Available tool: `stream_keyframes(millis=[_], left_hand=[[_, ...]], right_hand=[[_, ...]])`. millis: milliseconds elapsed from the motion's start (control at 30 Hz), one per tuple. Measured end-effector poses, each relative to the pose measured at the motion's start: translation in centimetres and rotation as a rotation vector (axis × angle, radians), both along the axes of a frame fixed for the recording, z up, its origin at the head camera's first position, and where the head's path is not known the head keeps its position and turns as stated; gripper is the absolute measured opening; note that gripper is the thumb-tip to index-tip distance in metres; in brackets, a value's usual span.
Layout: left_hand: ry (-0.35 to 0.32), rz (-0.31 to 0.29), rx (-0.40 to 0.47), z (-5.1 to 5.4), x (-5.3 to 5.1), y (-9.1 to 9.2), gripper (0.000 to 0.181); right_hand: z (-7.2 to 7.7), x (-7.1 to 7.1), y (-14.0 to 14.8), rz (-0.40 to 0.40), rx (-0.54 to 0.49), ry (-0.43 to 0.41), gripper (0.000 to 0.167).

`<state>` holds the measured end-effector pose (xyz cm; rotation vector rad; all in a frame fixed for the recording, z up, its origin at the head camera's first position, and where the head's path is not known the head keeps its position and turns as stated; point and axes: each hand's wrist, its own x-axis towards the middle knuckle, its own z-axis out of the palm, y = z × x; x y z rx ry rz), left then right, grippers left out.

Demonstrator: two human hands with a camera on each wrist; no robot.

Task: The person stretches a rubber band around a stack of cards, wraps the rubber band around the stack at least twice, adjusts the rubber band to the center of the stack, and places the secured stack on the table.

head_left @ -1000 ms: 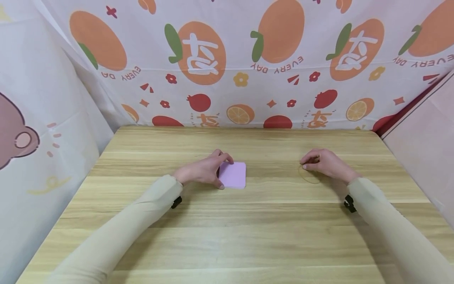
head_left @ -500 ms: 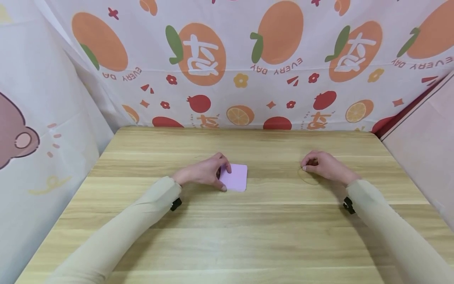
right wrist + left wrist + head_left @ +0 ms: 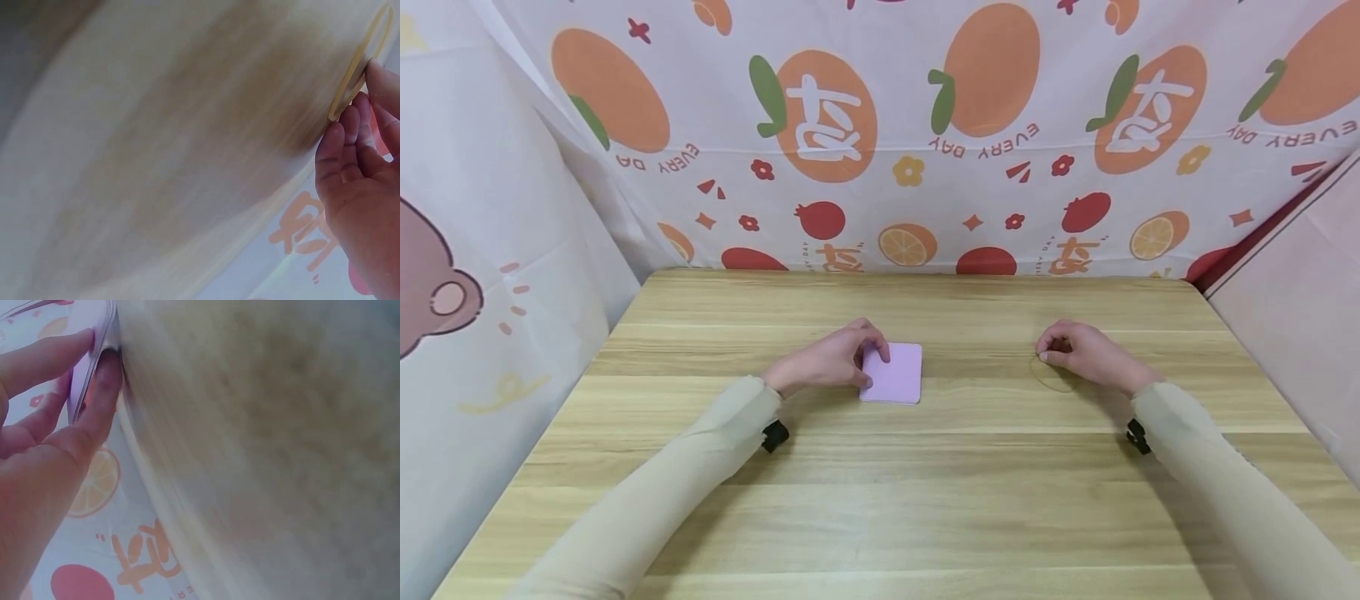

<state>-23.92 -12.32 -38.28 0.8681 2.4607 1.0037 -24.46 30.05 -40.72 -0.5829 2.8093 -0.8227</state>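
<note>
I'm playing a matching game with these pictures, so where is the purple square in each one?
Head view: the purple square is near the middle, with the left hand holding its left side.
Left wrist view: it's at the top left, seen nearly edge-on.
Right wrist view: not in it; the right hand holds a rubber band there.
Landmark: the fruit cloth shows in all three.
</note>
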Motion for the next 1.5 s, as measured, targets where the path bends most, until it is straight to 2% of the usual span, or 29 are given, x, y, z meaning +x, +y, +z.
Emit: stream_keyframes(millis=[267, 433, 600, 700, 800, 933, 1033, 1300, 1500], left_hand=[[-0.086, 0.004, 0.088, 0.4, 0.1, -0.2, 0.033], [-0.072, 0.009, 0.127, 0.8, 0.2, -0.4, 0.034], [-0.11, 0.027, 0.161, 1.0, 0.5, -0.3, 0.035], [-0.131, 0.05, 0.192, 1.0, 0.7, -0.3, 0.035], [-0.144, 0.079, 0.223, 1.0, 0.9, -0.3, 0.035], [-0.142, 0.126, 0.251, 1.1, 1.0, -0.2, 0.036], [-0.141, 0.156, 0.263, 1.3, 1.0, -0.1, 0.037], [-0.207, 0.196, 0.314, 1.6, 1.1, 0.0, 0.038], [-0.267, 0.212, 0.357, 1.5, 1.1, 0.1, 0.038]], right_hand=[[0.2, 0.2, -0.2, -0.001, -0.021, -0.007, 0.007], [0.8, 0.2, -0.5, 0.007, -0.055, -0.025, 0.004], [1.2, 0.5, -0.5, 0.01, -0.092, -0.041, 0.005], [1.4, 0.9, -0.5, 0.017, -0.212, -0.097, 0.006], [1.6, 1.5, -0.5, -0.004, -0.385, -0.207, 0.01], [1.9, 2.4, -0.5, -0.075, -0.591, -0.339, 0.028], [2.1, 2.8, -0.6, -0.097, -0.699, -0.389, 0.037], [2.5, 3.5, -1.3, -0.026, -0.954, -0.445, 0.022], [2.3, 3.7, -1.9, -0.073, -1.04, -0.428, 0.018]])
